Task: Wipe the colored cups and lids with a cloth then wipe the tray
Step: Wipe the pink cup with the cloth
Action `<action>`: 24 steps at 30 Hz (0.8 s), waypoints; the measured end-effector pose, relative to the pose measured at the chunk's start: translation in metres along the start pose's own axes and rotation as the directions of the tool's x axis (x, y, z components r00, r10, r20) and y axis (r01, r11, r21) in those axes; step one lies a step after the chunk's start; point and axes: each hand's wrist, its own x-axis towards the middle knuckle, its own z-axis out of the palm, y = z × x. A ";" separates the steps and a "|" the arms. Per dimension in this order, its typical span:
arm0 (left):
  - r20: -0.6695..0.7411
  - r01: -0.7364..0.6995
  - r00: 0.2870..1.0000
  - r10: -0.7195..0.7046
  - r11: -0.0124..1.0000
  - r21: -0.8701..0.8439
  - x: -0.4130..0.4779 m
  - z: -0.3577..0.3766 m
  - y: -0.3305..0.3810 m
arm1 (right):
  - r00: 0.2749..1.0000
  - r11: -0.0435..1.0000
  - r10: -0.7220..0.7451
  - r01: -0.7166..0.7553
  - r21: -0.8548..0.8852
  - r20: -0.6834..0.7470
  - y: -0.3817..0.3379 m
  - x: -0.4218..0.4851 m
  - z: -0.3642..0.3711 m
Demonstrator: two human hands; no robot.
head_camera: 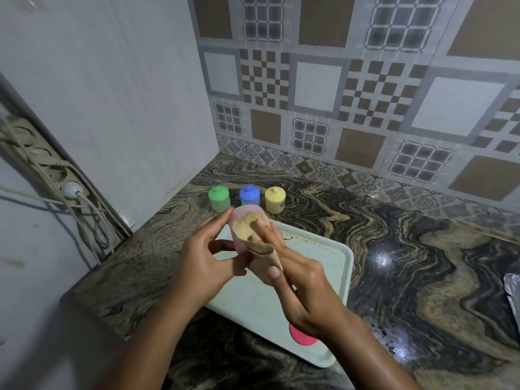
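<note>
Pink cup (237, 230) gripped by left hand (203, 260); right hand (306, 291) pinches cloth (251, 225) against it.

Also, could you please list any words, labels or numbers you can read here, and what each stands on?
There is no readable text.
Yellow cup: a small dark mark on its side, too blurred to read.
Green cup, blue cup, tray: no lettering shows.

Gripping a pink cup (237, 220) in the left hand (208, 257) above a pale tray (323, 277), pressing a tan cloth (253, 233) against it with the right hand (304, 285). Behind, on the marbled tabletop (394, 249): lidded green cup (219, 199), blue cup (249, 195), yellow cup (275, 199). At the tray's near edge, a red lid (302, 337).
</note>
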 end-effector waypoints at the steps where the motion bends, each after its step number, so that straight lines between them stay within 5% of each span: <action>1: -0.009 -0.011 1.000 0.011 1.000 0.022 0.001 -0.002 -0.001 | 1.000 1.000 -0.006 0.006 0.014 0.003 0.001 -0.005 0.000; 8: 0.027 -0.008 1.000 0.007 0.999 0.031 -0.002 -0.018 -0.004 | 0.991 0.989 0.130 -0.132 0.073 0.028 0.009 -0.036 -0.015; 11: 0.080 0.042 0.996 -0.040 0.999 -0.022 -0.007 -0.023 -0.004 | 0.949 0.896 0.306 -0.259 0.361 -0.081 0.003 -0.036 -0.017; 15: 0.070 0.019 0.997 -0.020 1.000 0.011 -0.014 -0.021 -0.003 | 0.859 0.769 0.428 -0.183 0.612 -0.282 0.000 -0.008 -0.023; 19: 0.103 -0.035 0.994 0.027 0.996 0.080 -0.020 -0.009 -0.004 | 0.895 0.896 0.347 -0.228 0.382 -0.280 -0.009 0.021 -0.025; 24: 0.129 -0.123 0.986 0.103 0.980 0.157 -0.018 0.003 -0.001 | 0.978 0.972 0.189 -0.174 -0.157 0.090 -0.002 0.026 -0.009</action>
